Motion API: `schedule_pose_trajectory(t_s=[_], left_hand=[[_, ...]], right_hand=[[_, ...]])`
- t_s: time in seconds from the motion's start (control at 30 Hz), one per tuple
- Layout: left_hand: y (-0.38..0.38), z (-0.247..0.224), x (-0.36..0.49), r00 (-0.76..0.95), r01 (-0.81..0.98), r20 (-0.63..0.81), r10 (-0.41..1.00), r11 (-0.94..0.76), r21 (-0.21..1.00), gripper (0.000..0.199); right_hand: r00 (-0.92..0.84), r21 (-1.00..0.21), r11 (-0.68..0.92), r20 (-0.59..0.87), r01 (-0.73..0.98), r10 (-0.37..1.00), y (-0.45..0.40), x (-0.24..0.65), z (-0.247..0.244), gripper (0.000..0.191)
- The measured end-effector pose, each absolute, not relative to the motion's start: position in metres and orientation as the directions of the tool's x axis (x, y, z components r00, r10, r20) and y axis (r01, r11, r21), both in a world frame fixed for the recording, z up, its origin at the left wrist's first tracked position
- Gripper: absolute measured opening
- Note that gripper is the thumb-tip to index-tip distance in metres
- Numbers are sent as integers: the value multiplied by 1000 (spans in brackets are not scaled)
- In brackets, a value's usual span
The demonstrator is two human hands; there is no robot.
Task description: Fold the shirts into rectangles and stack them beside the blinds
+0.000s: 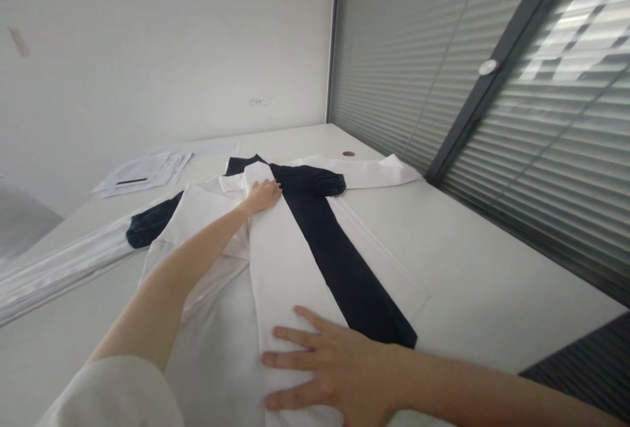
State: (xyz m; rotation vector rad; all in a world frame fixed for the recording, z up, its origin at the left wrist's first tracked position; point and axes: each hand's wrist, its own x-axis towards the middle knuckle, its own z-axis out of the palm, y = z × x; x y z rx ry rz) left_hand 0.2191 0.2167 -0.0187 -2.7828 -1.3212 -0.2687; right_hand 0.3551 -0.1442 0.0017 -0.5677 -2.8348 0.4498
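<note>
White and navy cloth lies spread across the tabletop (472, 237) before you, filling the middle of the view and reaching from 12 o'clock down to 6. Your left hand (263, 195) rests near the top of a long white panel (290, 269), its fingers close together at the panel's edge; whether that grip pinches any fabric, you cannot tell from here. At 6 o'clock, your right hand (335, 365) lies flat on the same panel, its grip wide apart, with fingers fanned over the cloth.

The panel, smooth and nearly uncreased, runs straight toward you. Against it, a matte navy strip (344, 269) slants toward 5 o'clock and ends in a pointed corner, with a thin white margin showing beyond it. Above the strip, a short navy sleeve (315, 180), gathered at its end, points toward 3 o'clock, while a long white sleeve (378, 172) stretches past it, slightly rumpled at the tip.

At 9 o'clock, a bunched navy cuff (152, 220) shows beside a loosely creased white section (211, 214), and another white sleeve (63, 269), lined with lengthwise folds, trails toward 8 o'clock. How many garments make up the layers is unclear. Printed papers (147, 171) lie between 9 and 10 o'clock.
</note>
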Motion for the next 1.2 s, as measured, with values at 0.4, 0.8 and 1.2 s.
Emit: schedule_pose_trajectory(t_s=[0.4,0.8,1.2], left_hand=[[-3,-16,144,912,407,23,409,-911,59,73],[-111,0,122,990,102,87,115,-985,142,56],[-110,2,121,984,98,135,119,-984,151,52]], right_hand=[[-605,-845,498,296,195,739,-118,355,8,39],[-372,-950,-153,-43,-273,927,-17,350,-9,49],[-285,-971,-63,6,-232,959,36,363,-14,48]])
